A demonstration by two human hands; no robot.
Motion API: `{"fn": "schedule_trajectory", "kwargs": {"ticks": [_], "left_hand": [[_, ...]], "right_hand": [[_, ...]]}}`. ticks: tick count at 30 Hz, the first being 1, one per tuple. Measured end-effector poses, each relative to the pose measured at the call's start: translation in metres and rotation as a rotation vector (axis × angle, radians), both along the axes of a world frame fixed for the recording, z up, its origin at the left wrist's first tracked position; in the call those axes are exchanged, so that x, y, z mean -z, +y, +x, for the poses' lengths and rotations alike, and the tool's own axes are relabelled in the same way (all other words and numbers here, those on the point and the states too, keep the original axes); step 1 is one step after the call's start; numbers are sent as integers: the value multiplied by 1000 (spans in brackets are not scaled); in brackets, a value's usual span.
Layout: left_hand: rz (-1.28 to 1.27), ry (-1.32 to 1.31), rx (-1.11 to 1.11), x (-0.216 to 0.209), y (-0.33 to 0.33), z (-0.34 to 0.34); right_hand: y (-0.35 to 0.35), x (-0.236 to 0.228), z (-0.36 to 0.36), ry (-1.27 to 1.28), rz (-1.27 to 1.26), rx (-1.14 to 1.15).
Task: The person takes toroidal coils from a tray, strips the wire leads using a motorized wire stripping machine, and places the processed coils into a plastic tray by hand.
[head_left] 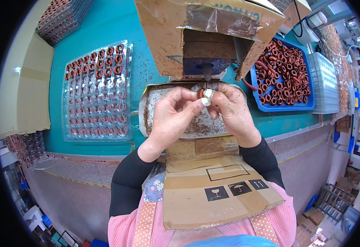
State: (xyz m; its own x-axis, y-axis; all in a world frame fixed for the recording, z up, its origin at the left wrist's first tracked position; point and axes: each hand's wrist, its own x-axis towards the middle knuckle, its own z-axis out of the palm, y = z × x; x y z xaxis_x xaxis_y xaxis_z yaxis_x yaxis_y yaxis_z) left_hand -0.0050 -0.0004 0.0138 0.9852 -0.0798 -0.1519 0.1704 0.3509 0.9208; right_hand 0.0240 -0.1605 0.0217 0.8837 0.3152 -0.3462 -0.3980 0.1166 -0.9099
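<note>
My left hand (172, 115) and my right hand (231, 108) meet over a shallow cardboard tray (149, 109) dusted with brown filings. Together they pinch a small copper-wound ring coil (201, 93) between taped white fingertips. The coil sits just below a dark nozzle (207, 72) that pokes down inside a cardboard hood (167, 41). Both forearms wear black sleeves.
A clear blister tray (96, 92) partly filled with ring coils lies to the left on the teal bench. A blue bin (284, 106) heaped with loose coils stands at right, beside stacked clear trays (324, 82). A cardboard sheet (221, 189) covers my lap.
</note>
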Motion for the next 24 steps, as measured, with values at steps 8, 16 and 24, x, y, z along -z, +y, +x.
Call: {"fn": "schedule_trajectory", "kwargs": {"ticks": [8,16,24], "left_hand": [[1025,-660,-160,-4,8,6],[474,-259,7,9,5,6],[-35,35,145,10,4,7]], "right_hand": [[-2,-7,-1,-63,-113,-201],[0,-26,-5,81,29,-135],[1,-18,-2,12,-71,51]]}}
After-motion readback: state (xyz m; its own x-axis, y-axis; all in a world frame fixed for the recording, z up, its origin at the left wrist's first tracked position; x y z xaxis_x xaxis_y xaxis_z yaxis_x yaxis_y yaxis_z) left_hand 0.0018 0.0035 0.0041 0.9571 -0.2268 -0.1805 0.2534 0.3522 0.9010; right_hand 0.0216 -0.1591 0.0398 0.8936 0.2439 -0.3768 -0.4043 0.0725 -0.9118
